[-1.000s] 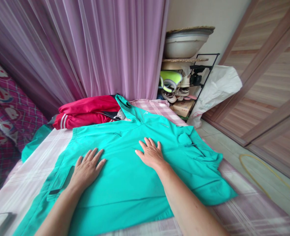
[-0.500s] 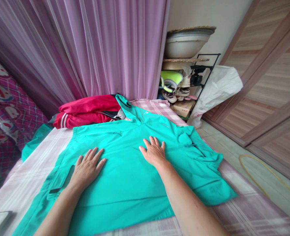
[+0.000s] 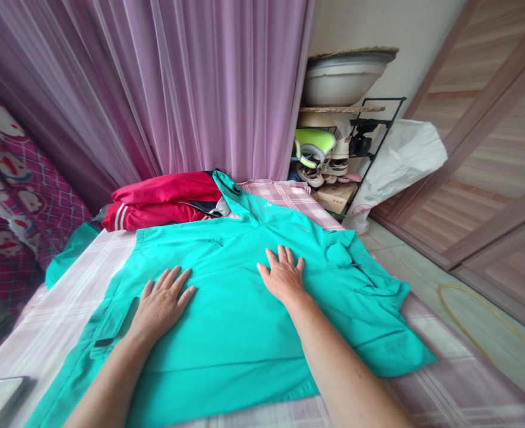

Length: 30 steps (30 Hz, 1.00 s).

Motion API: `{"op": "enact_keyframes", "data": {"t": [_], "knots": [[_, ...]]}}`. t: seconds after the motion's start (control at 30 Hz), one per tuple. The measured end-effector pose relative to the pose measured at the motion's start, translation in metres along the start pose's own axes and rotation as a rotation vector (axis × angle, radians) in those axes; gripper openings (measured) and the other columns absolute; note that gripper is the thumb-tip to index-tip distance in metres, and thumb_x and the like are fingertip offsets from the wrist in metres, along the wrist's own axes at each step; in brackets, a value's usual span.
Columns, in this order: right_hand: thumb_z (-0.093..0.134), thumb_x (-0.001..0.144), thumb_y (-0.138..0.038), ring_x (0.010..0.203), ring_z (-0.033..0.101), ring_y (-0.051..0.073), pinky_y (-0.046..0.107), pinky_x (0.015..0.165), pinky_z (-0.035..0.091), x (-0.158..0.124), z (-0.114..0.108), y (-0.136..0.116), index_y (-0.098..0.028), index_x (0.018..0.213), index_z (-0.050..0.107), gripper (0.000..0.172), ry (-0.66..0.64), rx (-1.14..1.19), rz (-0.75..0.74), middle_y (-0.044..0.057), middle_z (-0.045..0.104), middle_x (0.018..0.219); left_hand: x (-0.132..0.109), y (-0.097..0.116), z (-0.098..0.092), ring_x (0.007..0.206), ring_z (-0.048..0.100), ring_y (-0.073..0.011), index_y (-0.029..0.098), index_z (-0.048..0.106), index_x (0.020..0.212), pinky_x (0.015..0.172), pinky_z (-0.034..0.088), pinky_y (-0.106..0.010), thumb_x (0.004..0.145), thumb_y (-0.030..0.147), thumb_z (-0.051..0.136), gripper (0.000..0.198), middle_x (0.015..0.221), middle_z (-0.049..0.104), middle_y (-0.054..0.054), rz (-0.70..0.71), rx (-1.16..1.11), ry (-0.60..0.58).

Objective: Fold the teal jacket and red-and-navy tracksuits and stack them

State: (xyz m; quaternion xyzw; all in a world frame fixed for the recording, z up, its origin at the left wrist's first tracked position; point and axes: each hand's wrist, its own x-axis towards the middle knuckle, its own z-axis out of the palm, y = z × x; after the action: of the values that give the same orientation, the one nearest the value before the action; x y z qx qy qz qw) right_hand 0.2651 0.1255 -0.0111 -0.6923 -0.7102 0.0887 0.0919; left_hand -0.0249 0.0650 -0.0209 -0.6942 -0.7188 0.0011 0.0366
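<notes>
Jacket, teal-green woven fabric (image 3: 236, 315), one: laid out across the surface, collar toward the far end, a few creases near its lower hem and bunched folds on the right. A dark tab shows beside a slit at its left.

Hands, two, bare: the left hand (image 3: 159, 304) lies palm down on the left half of the jacket, fingers slightly spread; the right hand (image 3: 284, 276) lies palm down right of the jacket's middle, fingers fanned. Both are flattened and relaxed, grasping nothing, well apart from each other.

Surface, covered in pink-and-white checked cloth (image 3: 97, 264): carries the jacket.

Garment, red with white stripes and dark trim (image 3: 164, 202), one: heaped at the far left, touching the jacket near its collar.

Device, pale, flat, rectangular, with a lit area (image 3: 6, 397), one: at the near left corner, partly out of view.

Background: purple pleated curtain (image 3: 200, 89); large whitish round basin (image 3: 345, 83) above a black metal rack holding shoes; white plastic bag (image 3: 400, 160) beside the rack.
</notes>
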Motion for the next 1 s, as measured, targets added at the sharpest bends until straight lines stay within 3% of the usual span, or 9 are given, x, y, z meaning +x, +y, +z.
{"op": "enact_keyframes", "data": {"t": [0.1, 0.23, 0.33, 1.0], "knots": [[0.033, 0.099, -0.052, 0.151, 0.014, 0.034, 0.064, 0.114, 0.014, 0.0001, -0.0005, 0.0001, -0.025, 0.154, 0.036, 0.062, 0.057, -0.025, 0.001, 0.015, 0.023, 0.164, -0.0003, 0.001, -0.0012, 0.148, 0.031, -0.0298, 0.031, 0.042, 0.151, 0.118, 0.025, -0.055, 0.098, 0.048, 0.039, 0.055, 0.158, 0.04, -0.006, -0.005, 0.001, -0.007], [0.03, 0.1, -0.053, 0.149, 0.02, 0.034, 0.065, 0.113, 0.016, 0.0001, -0.0007, 0.0001, -0.026, 0.152, 0.042, 0.06, -0.006, -0.031, 0.017, 0.015, 0.029, 0.162, -0.0003, 0.0014, -0.0027, 0.148, 0.031, -0.0301, 0.031, 0.041, 0.151, 0.118, 0.026, -0.056, 0.098, 0.048, 0.038, 0.055, 0.159, 0.039, -0.006, -0.007, -0.018, -0.012], [0.031, 0.1, -0.053, 0.15, 0.016, 0.034, 0.064, 0.114, 0.015, 0.0006, -0.0001, 0.0002, -0.025, 0.155, 0.036, 0.061, 0.048, -0.049, 0.021, 0.015, 0.025, 0.164, -0.0001, 0.001, -0.0018, 0.148, 0.032, -0.0304, 0.031, 0.042, 0.15, 0.118, 0.026, -0.056, 0.098, 0.049, 0.039, 0.055, 0.158, 0.04, -0.006, -0.008, -0.032, -0.006], [0.027, 0.1, -0.053, 0.149, 0.02, 0.033, 0.063, 0.113, 0.015, 0.0017, 0.0017, -0.0004, -0.026, 0.154, 0.037, 0.061, -0.026, -0.058, 0.054, 0.015, 0.027, 0.163, -0.0006, 0.0, 0.0045, 0.147, 0.033, -0.0305, 0.032, 0.044, 0.149, 0.117, 0.026, -0.055, 0.098, 0.051, 0.038, 0.055, 0.157, 0.041, -0.006, -0.005, -0.035, 0.039]]}}
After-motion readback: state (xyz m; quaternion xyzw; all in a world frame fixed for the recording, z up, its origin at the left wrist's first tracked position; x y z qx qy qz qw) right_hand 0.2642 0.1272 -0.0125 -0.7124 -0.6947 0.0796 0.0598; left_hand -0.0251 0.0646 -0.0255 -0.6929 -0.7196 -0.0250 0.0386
